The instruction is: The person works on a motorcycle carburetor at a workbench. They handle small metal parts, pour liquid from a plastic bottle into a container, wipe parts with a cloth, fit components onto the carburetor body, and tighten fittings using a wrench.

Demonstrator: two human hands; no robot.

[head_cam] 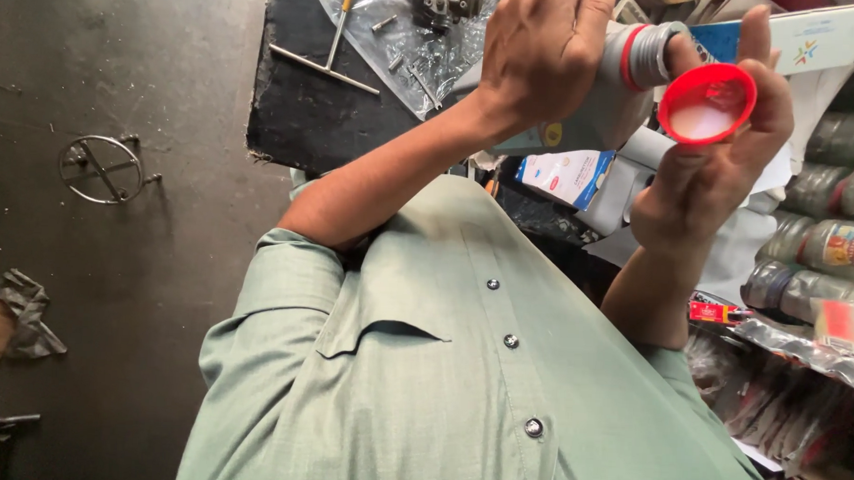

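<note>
Head view looks down over a green buttoned shirt (460, 383) at both hands raised in front of the chest. Left hand (542, 50) is clenched around the body of a grey plastic bottle (632, 63), fingers wrapped over its top side, so the bottle lies tilted with its threaded neck and red collar pointing toward the other hand. Right hand (709, 165) pinches a red screw cap (707, 103) between thumb and fingertips, its open side facing the camera and a white liner showing inside; the cap sits just beside the bottle's neck, off the thread.

Beyond the hands lies a dark work surface (303, 122) with a sheet of clear plastic carrying a metal carburettor-like part (443, 2) and loose screws, and a T-handle wrench (331, 52) with a yellow grip next to it. Rows of bottles (831, 197) are stacked close along the right side. Left of the surface's ragged edge the concrete floor holds a round wire stand (100, 169) and a crumpled rag (25, 313).
</note>
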